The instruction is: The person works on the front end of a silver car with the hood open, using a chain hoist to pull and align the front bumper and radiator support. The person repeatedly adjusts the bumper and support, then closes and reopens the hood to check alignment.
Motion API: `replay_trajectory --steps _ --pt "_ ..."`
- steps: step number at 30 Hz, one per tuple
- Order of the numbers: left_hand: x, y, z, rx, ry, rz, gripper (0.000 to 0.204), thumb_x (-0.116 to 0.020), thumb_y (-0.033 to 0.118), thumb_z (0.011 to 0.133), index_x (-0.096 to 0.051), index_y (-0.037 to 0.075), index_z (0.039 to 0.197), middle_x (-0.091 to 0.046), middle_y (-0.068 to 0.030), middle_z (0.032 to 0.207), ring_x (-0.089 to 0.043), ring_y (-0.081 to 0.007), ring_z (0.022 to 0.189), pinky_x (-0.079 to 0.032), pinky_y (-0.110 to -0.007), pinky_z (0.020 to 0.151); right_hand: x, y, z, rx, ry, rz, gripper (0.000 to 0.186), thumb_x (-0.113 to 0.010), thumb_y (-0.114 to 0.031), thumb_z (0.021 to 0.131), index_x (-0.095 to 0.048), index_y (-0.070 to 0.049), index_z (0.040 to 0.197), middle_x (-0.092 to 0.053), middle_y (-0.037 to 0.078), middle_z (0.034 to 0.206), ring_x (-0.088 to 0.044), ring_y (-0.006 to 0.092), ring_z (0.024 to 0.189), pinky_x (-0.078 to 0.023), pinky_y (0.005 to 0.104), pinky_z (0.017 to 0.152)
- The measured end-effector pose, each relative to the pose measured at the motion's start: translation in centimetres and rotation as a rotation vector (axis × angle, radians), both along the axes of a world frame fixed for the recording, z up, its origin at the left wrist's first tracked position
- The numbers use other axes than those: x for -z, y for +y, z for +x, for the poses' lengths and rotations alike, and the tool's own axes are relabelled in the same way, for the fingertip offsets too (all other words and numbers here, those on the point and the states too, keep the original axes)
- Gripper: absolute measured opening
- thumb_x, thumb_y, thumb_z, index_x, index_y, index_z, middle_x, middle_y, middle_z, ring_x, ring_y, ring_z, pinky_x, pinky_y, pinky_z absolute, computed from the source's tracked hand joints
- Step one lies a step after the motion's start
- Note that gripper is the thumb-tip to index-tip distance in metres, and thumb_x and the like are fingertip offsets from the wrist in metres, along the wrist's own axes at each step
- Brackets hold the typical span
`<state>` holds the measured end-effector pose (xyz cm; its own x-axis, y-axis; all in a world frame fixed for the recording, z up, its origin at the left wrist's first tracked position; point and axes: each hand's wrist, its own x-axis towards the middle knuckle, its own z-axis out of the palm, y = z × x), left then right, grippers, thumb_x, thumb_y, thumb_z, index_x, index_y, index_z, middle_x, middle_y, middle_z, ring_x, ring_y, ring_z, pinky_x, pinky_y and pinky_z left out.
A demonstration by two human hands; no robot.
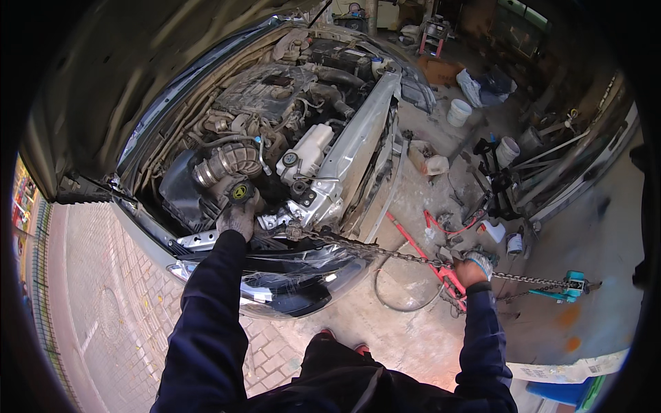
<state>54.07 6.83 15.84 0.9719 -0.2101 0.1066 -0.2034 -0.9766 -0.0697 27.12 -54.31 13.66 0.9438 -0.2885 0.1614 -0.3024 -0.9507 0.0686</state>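
I stand at the open engine bay [275,103] of a car with its front bumper removed. My left hand [237,219], gloved, rests on the front frame just below a round yellow and black cap [240,192]. A steel chain [385,251] runs taut from the frame near that hand out to the right. My right hand [474,267], also gloved, is closed around the chain partway along it. Beyond that hand the chain continues to a teal tool [569,286] on the floor. The headlight [289,286] sits below my left arm.
The raised hood [103,89] fills the upper left. Red pulling tools [441,265], a hose loop [406,296], white buckets [458,112] and loose parts lie on the concrete floor to the right. A brick pavement [103,289] is at the left.
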Motion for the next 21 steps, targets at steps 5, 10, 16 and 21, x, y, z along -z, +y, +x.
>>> replay_trajectory --steps 5,10,16,21 --pt "0.4 0.1 0.2 -0.029 -0.006 0.025 0.037 -0.047 0.029 0.105 -0.061 0.024 0.139 -0.074 -0.0218 0.117 -0.072 -0.0426 0.109 -0.057 -0.056 0.091 -1.4 0.9 -0.3 0.117 -0.033 0.214 0.046 -0.067 -0.05 0.093 -0.08 -0.006 0.095 -0.076 0.024 0.095 -0.071 0.0464 0.088 -0.056 0.0565 0.082" --pt "0.5 0.1 0.3 -0.04 0.025 0.116 0.04 -0.046 0.03 0.106 -0.058 0.023 0.143 -0.073 -0.0206 0.121 -0.072 -0.0438 0.108 -0.058 -0.055 0.091 -1.9 1.2 0.1 0.089 -0.103 0.209 0.044 -0.07 -0.05 0.089 -0.081 -0.008 0.096 -0.077 0.022 0.099 -0.072 0.0448 0.093 -0.057 0.0543 0.084" --pt "0.6 0.3 0.3 -0.036 -0.001 0.07 0.037 -0.045 0.032 0.108 -0.065 0.02 0.138 -0.075 -0.0193 0.119 -0.072 -0.0411 0.11 -0.059 -0.054 0.087 -0.8 0.5 -0.1 0.112 -0.09 0.199 0.039 -0.074 -0.046 0.089 -0.083 -0.01 0.103 -0.078 0.021 0.097 -0.074 0.0424 0.089 -0.058 0.0522 0.079" --pt "0.6 0.1 0.3 -0.068 -0.009 -0.038 0.043 -0.043 0.042 0.11 -0.069 0.017 0.134 -0.075 -0.0213 0.117 -0.071 -0.0414 0.112 -0.057 -0.054 0.092 0.3 -0.3 0.0 -0.029 -0.15 0.144 0.04 -0.073 -0.043 0.09 -0.083 -0.006 0.102 -0.078 0.022 0.099 -0.075 0.0422 0.091 -0.059 0.0509 0.082"
